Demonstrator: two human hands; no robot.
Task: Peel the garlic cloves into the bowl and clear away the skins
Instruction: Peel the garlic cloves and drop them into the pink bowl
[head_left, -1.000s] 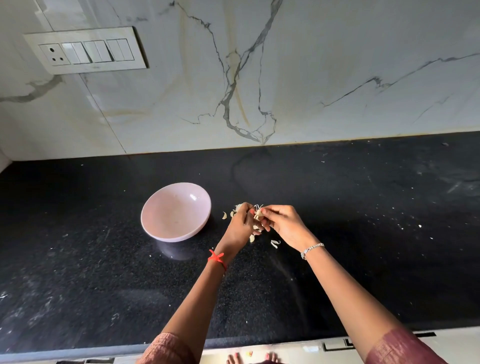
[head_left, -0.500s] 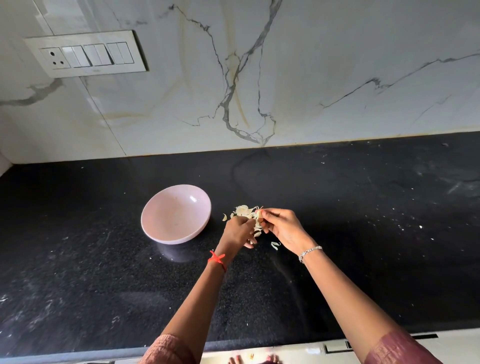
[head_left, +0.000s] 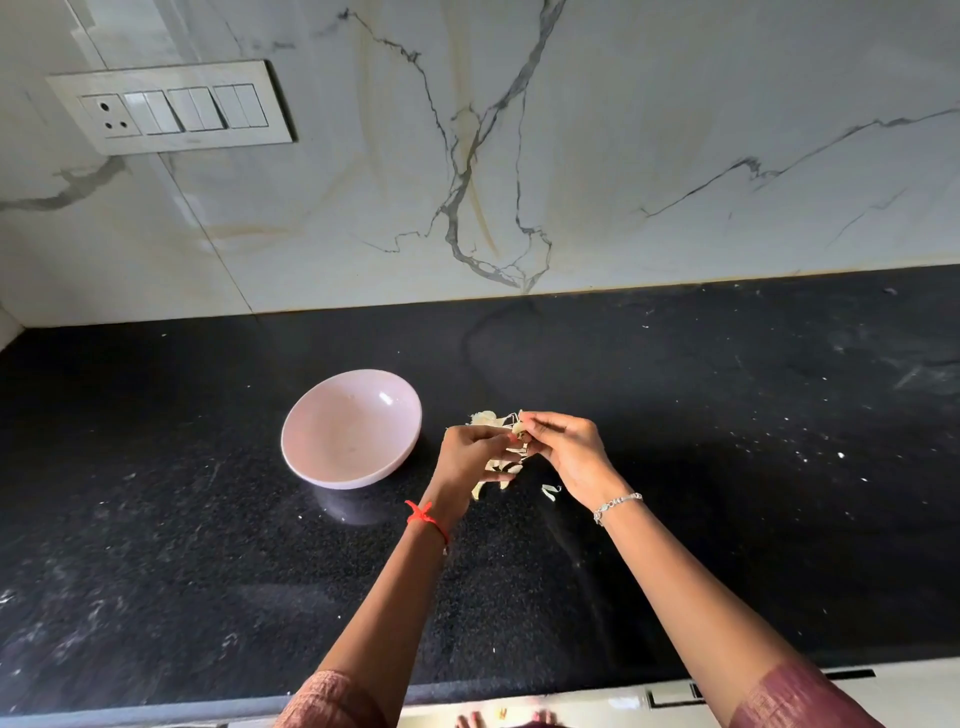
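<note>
A pale pink bowl sits on the black counter, just left of my hands. My right hand pinches a garlic clove between thumb and fingertips. My left hand is right beside it, its curled fingers at the clove's papery skin. Loose garlic skins lie on the counter under and behind both hands, and one more skin piece lies below my right hand. The bowl's inside looks bare.
The black granite counter stretches wide to the right and left, with small white flecks on it. A marble wall with a switch panel rises behind. The counter's front edge runs along the bottom of the view.
My left hand dropped away from the clove, then came back up beside my right hand. My right hand kept its pinch on the clove and barely moved.
</note>
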